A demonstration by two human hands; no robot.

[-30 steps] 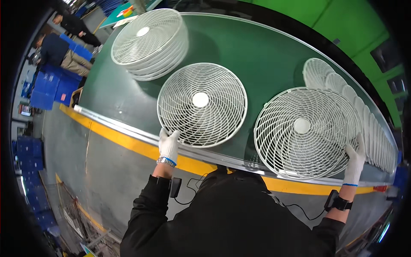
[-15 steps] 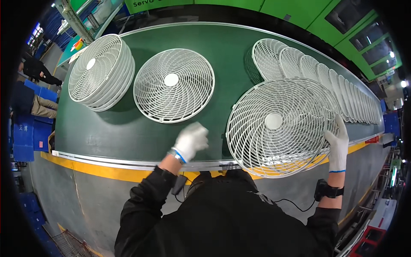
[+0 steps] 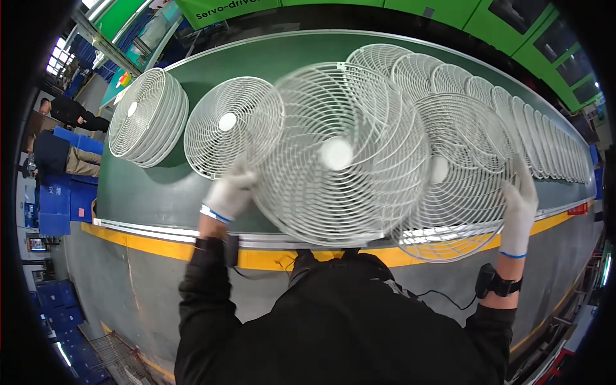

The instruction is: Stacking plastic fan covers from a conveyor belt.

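White-gloved, my left hand (image 3: 230, 194) grips the left rim of a round white fan grille (image 3: 337, 155), which is tilted up over the table and smeared by motion. My right hand (image 3: 521, 208), gloved too, holds the right rim of a second fan grille (image 3: 440, 171) that stands partly behind the first and overhangs the table's front edge. Left of the raised grille, a single grille (image 3: 227, 122) lies on the green table (image 3: 154, 192). A stack of grilles (image 3: 132, 110) rises beyond it at the far left.
A long overlapping row of grilles (image 3: 471, 86) runs along the table to the right. Green machines (image 3: 449, 13) stand behind the table. At the far left, people (image 3: 67, 112) are near blue bins (image 3: 54, 205). A wire cart (image 3: 122, 359) stands at lower left.
My left hand has moved left and taken hold of the front grille's rim. That grille has swung up and left, apart from the one my right hand holds.
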